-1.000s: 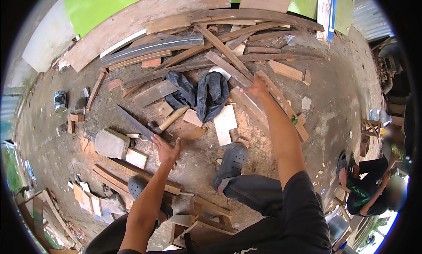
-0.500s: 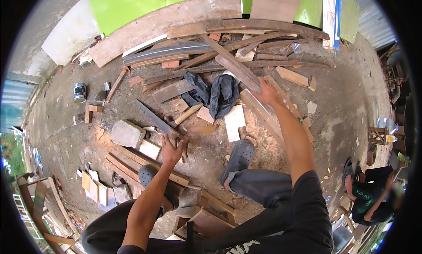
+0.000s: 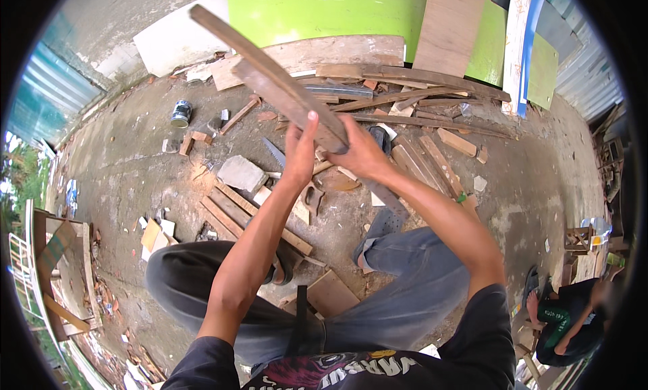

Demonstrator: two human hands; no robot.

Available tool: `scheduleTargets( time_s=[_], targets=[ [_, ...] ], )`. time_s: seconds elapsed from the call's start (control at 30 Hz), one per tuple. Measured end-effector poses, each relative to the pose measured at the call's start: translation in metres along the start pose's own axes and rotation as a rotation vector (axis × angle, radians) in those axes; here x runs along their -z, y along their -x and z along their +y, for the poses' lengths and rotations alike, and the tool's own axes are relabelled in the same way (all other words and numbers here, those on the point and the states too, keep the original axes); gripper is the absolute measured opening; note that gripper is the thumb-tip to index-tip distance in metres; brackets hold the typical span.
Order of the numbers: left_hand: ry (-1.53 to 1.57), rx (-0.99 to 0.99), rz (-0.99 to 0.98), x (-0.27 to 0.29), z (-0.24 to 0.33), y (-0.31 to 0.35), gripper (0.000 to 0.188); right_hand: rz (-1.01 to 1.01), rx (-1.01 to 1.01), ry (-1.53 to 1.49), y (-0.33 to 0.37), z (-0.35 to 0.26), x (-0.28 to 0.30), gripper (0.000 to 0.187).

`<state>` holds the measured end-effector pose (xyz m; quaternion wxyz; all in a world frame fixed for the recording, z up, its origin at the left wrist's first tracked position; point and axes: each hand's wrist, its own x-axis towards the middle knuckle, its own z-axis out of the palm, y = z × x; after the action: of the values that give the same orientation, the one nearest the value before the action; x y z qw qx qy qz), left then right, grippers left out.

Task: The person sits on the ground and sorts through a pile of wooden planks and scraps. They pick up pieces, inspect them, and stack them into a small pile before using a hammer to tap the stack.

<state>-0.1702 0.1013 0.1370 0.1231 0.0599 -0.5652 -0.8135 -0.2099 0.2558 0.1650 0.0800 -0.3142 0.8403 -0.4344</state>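
A long brown wooden beam (image 3: 250,49) slants through the air in front of me, its far end high at the upper left. A shorter wooden piece (image 3: 270,91) lies along it; whether the two are joined I cannot tell. My left hand (image 3: 301,150) grips the wood from the left side, thumb up along it. My right hand (image 3: 361,150) is closed round it just to the right. Below the hands, a handsaw (image 3: 273,151) rests on the ground with its wooden handle nearer me. A hammer handle (image 3: 322,167) is partly hidden behind my hands.
A grey stone block (image 3: 241,174) sits at the left, beside several wood strips (image 3: 226,211). Timber (image 3: 432,76) is piled along the green panel (image 3: 317,15). A can (image 3: 181,113) stands at the far left. Another person (image 3: 570,316) sits at the right edge.
My left hand has left the saw handle and now grips the wood. My right hand has brought the beam up off the pile, toward me and leftward. The view has shifted slightly.
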Motion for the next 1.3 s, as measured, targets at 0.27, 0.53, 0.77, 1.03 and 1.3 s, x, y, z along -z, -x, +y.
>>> scheduleTargets(
  time_s=[0.27,0.53,0.77,1.03,1.3],
  targets=[
    [0.147,-0.170,0.307,0.052,0.084,0.036,0.060,-0.226,0.049,-0.249,0.024,-0.061,-0.020,0.061],
    [0.353,-0.128,0.404,0.121,0.099,0.051,0.058,-0.305,-0.242,-0.328,0.052,-0.077,-0.028,0.057],
    [0.519,0.042,0.546,0.146,0.091,0.048,0.059,-0.307,-0.239,-0.393,0.056,-0.063,-0.051,0.051],
    [0.595,0.091,0.612,0.151,0.075,0.057,0.075,-0.243,-0.066,-0.191,0.056,-0.092,-0.094,0.047],
    [0.645,-0.057,0.566,0.186,0.080,0.067,0.075,-0.363,0.032,-0.125,0.047,-0.096,-0.136,0.064]
  ],
)
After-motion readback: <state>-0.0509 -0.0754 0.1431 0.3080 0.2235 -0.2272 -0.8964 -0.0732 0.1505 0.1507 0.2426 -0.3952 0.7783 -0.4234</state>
